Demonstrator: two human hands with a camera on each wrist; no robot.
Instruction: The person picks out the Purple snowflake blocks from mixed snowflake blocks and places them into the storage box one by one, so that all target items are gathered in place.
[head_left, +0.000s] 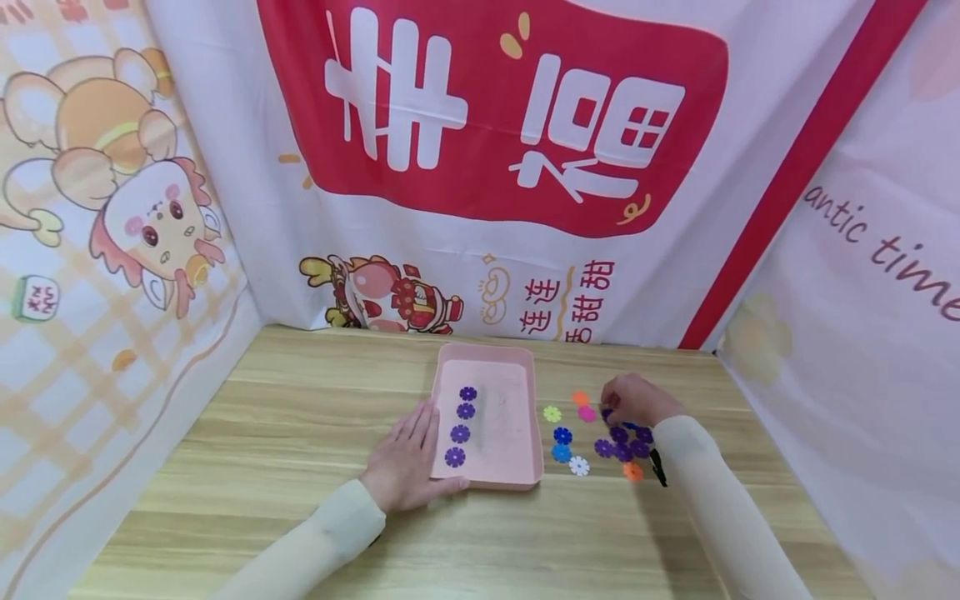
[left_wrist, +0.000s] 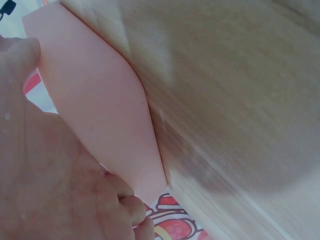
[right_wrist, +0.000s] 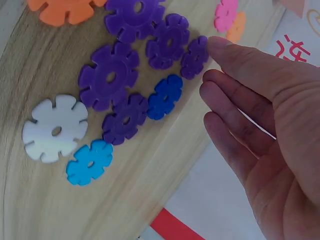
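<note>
A pink tray [head_left: 517,396] lies mid-table with several purple flower discs [head_left: 460,433] in a column along its left side. My left hand [head_left: 411,454] rests flat against the tray's left wall, fingers straight and thumb by the front corner; the left wrist view shows its palm [left_wrist: 50,175] against the tray wall [left_wrist: 100,110]. To the right of the tray, my right hand [head_left: 633,400] hovers over loose discs. In the right wrist view its fingers [right_wrist: 240,100] are nearly straight, and the index tip touches a small purple disc [right_wrist: 195,57]. Neither hand holds anything.
Loose discs lie right of the tray: several purple [right_wrist: 109,76], dark blue [right_wrist: 165,96], white [right_wrist: 55,129], light blue [right_wrist: 90,162], orange [head_left: 632,472], pink [head_left: 587,413] and yellow-green [head_left: 552,413]. Printed cloth walls close in the wooden table [head_left: 262,433] at the back and both sides.
</note>
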